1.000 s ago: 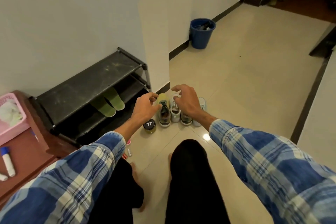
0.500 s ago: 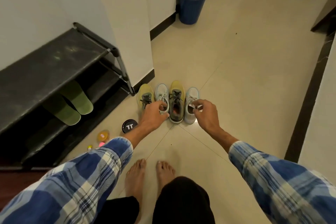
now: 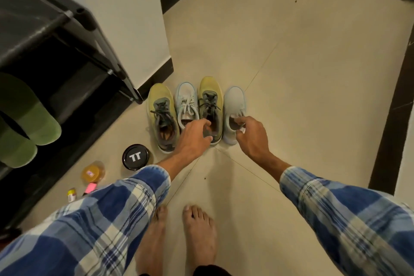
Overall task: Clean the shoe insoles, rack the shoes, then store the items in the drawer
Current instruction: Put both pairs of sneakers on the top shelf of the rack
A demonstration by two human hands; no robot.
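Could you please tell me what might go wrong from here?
The end white shoe, pinched by the right hand, sits tight against the yellow shoe gripped by the left hand; lifting either may tip the other. The left sleeve hangs near the black tin and may knock it.

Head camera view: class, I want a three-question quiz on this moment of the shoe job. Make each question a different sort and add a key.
1. How many shoes stand in the row on the floor?
2. True or false: the green insoles lie on the top shelf of the black rack.
3. The left hand grips the heel of the right-hand yellow shoe. Which shoe does the right hand hold? A. the leftmost yellow shoe; B. the rightmost white shoe; C. the white shoe second from the left.
Key: 1. four; 2. false, they lie on a lower shelf; 3. B.
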